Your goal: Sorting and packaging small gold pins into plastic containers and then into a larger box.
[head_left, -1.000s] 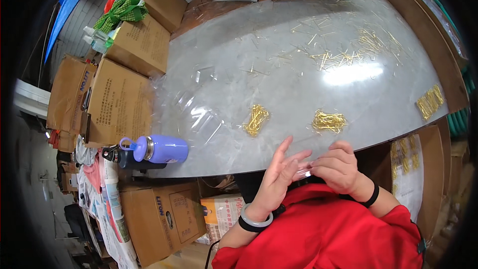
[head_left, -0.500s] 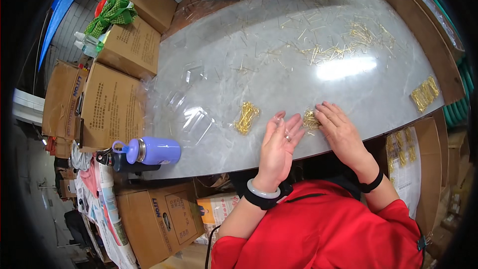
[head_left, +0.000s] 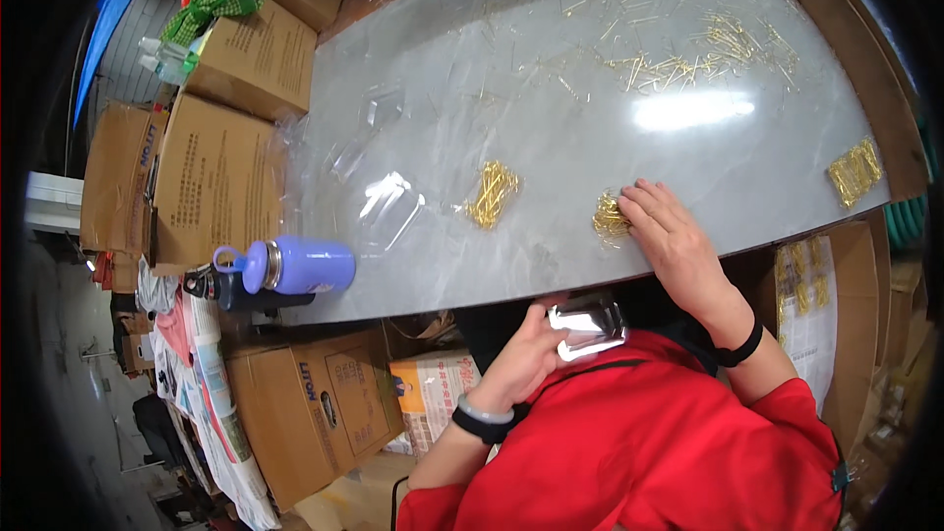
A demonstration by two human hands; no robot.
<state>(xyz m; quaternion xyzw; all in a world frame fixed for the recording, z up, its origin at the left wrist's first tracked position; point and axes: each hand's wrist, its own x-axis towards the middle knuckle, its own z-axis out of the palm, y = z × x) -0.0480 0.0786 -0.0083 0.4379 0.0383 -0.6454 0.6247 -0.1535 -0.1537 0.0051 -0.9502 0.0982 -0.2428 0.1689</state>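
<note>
My left hand (head_left: 523,362) is closed on a shiny clear plastic tray (head_left: 590,326), held just below the table's near edge in front of my body. At the edge of a small heap of thin gold-coloured metal pins (head_left: 610,220), my right hand (head_left: 677,244) rests with fingers stretched out, touching the heap's right side. A second bundle of gold pins (head_left: 492,195) lies to its left, and a third bundle (head_left: 855,174) is near the table's right end. More clear plastic trays (head_left: 393,211) lie on the left part of the table.
Loose gold pins (head_left: 688,64) are scattered over the far side of the grey tabletop (head_left: 551,138). At the left stand a purple bottle (head_left: 313,265) and cardboard boxes (head_left: 221,192). A wooden rim (head_left: 836,29) borders the right side. Bundles on paper (head_left: 804,285) sit in a box below.
My left hand has moved from beside the heap down below the table edge and now holds a clear plastic tray. My right hand stays by the heap. The view has shifted slightly.
</note>
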